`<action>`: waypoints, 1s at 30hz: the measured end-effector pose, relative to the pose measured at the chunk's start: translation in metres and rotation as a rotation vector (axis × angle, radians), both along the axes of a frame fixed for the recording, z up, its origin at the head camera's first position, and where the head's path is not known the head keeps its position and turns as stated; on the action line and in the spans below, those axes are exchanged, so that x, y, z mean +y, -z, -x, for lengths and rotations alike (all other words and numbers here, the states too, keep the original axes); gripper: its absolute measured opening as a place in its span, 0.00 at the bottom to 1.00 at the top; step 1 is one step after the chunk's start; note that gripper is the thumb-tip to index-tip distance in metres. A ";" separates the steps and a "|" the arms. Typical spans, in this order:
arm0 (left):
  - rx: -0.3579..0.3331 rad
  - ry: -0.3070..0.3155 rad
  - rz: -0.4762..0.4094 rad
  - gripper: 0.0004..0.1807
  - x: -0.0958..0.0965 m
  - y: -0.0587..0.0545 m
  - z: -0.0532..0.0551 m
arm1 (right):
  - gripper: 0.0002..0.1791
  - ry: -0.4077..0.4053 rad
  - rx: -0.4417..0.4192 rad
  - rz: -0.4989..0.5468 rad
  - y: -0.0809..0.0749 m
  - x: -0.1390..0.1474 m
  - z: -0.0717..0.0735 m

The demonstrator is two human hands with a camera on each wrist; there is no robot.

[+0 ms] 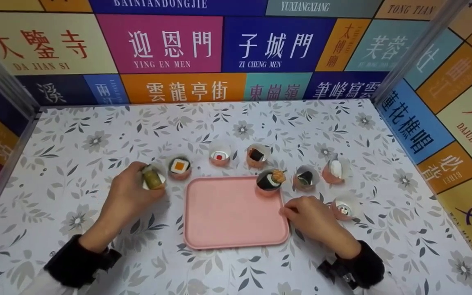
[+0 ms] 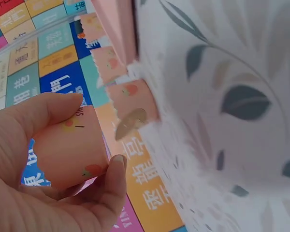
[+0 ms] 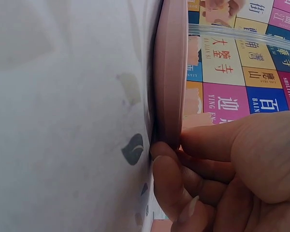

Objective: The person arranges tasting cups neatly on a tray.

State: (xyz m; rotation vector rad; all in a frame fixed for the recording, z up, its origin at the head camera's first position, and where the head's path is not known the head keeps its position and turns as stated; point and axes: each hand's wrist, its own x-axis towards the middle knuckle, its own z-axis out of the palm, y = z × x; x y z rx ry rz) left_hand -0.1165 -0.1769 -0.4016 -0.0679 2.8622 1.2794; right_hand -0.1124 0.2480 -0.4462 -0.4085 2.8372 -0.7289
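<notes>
My left hand point(image 1: 127, 190) grips a small pink paper cup point(image 2: 72, 145) printed with fruit, thumb on one side and fingers on the other. In the head view an olive-green piece point(image 1: 152, 179) shows inside that cup, left of the pink tray point(image 1: 232, 217). The left wrist view shows the cup raised off the tablecloth. My right hand point(image 1: 314, 217) pinches the tray's right rim, with the thumb on top and a fingertip underneath. One cup point(image 1: 268, 189) stands in the tray's far right corner, holding a dark-wrapped sushi piece with an orange topping point(image 1: 278, 176).
Several more pink cups with sushi-like pieces curve around the tray: one with an orange-centred roll point(image 1: 180, 167), one red-centred point(image 1: 219, 155), others at right, including a cup point(image 1: 344, 209) close to my right hand. Patterned wall panels point(image 1: 158, 45) enclose the flowered tablecloth point(image 1: 137, 262).
</notes>
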 end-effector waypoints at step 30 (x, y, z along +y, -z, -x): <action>0.079 0.126 -0.168 0.35 0.079 -0.008 0.003 | 0.17 0.006 0.015 -0.007 0.001 0.000 -0.001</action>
